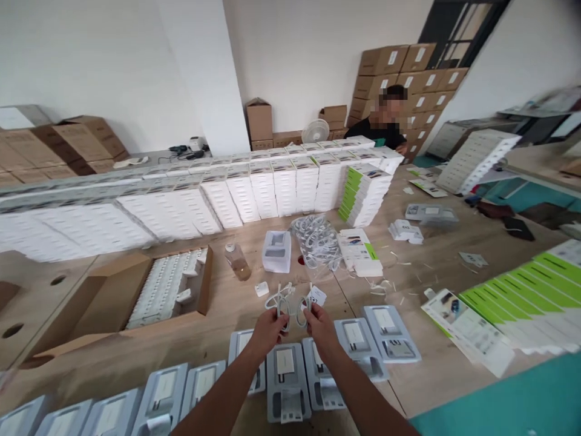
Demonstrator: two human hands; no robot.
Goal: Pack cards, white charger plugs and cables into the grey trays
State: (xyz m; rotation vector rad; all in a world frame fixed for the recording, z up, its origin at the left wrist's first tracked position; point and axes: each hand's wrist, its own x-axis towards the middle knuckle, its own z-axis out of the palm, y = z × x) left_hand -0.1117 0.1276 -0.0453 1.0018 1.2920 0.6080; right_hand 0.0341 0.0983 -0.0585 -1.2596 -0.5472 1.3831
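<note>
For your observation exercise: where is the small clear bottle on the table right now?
In the head view, the clear bottle stands left of centre on the wooden table, between the open cardboard box and the clear plastic trays.

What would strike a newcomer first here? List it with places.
A long wall of stacked white boxes runs across the table's far side. Nearer, both hands, left hand and right hand, hold a coiled white cable above a row of plastic trays. Green-edged cartons lie on the right.
</note>
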